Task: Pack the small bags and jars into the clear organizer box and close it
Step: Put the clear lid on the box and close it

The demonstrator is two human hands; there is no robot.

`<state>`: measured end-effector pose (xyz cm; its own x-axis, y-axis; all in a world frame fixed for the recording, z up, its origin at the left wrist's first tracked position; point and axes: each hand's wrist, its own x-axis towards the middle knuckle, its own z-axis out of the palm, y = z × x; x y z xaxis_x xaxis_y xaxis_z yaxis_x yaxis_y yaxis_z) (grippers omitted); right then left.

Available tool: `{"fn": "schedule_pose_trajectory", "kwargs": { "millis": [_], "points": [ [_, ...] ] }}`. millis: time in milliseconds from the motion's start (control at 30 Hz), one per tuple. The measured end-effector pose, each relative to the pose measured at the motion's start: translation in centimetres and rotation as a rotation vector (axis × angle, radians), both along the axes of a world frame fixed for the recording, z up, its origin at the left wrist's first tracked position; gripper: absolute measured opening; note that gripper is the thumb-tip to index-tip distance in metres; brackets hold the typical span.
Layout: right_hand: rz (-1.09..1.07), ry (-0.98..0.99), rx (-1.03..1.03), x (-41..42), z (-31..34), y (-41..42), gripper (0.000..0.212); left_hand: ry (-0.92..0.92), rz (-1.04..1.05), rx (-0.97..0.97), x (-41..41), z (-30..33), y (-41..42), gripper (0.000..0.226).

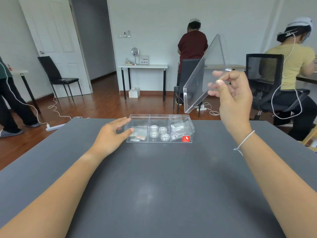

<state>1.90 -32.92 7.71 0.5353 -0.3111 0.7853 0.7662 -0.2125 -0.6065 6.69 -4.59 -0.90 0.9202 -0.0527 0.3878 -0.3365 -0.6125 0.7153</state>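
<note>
Overhead, right hand (231, 93) holds lid (199, 83); left hand (111, 136) touches box (159, 128).

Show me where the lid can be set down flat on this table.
Bare grey table lies between the forearms, in front of the organizer box, and right of it. Crowded: the left hand against the box's left end. The right hand holds the lid aloft.

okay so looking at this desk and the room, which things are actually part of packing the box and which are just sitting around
Part of the job:
clear organizer box
clear lid, held up by the right hand
small jars, middle compartment
small bags, end compartments
left hand, at the box's left end

Just lying about:
black chairs
white side table
round mirror
floor cables
</note>
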Motion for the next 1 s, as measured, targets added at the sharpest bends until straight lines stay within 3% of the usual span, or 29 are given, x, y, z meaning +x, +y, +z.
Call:
{"fn": "schedule_pose_trajectory", "kwargs": {
  "millis": [233, 533, 667, 1000],
  "points": [
    [0.231, -0.047, 0.202, -0.4, 0.7, 2.0, 0.02, -0.067, -0.024, 0.0, -0.3, 0.6, -1.1, 0.048],
    [0.524, 0.162, 0.379, 0.3, -2.2, 5.0, 0.019, -0.075, -0.042, -0.22, -1.2, 1.4, -2.2, 0.064],
    [0.589, 0.209, 0.429, 0.4, -2.7, 5.2, 0.019, -0.004, -0.022, -0.362, -0.7, 1.4, -1.9, 0.068],
    [0.651, 0.303, 0.441, 0.8, -3.8, 5.1, 0.023, 0.054, -0.029, -0.427, 0.1, 1.0, -1.5, 0.068]
  ]
}}
